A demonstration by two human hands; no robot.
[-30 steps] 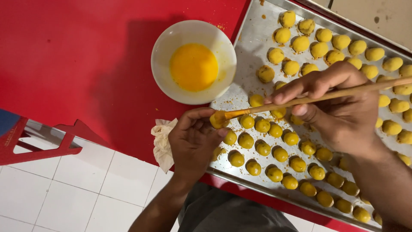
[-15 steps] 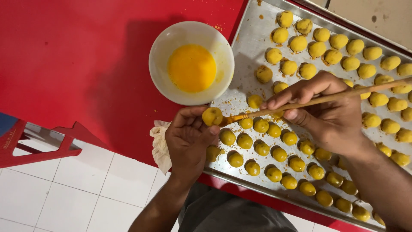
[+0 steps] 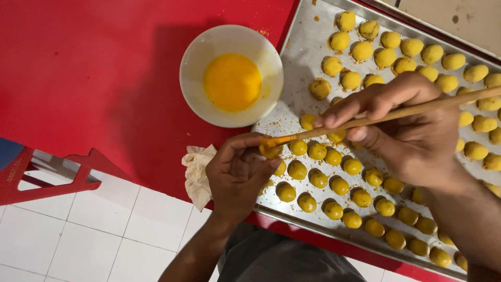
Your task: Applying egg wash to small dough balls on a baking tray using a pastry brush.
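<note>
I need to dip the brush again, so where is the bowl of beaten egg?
In the head view, the white bowl of beaten egg stands upper centre on the red table, touching the baking tray's left edge.

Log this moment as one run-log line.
left hand: holds dough ball | right hand: holds brush, tip on ball | tray: rows of balls | bowl: egg wash

One white bowl (image 3: 231, 75), one metal tray (image 3: 313, 47), one wooden brush (image 3: 386, 114), one crumpled tissue (image 3: 197, 175), two hands, several dozen yellow dough balls (image 3: 297, 169).
</note>
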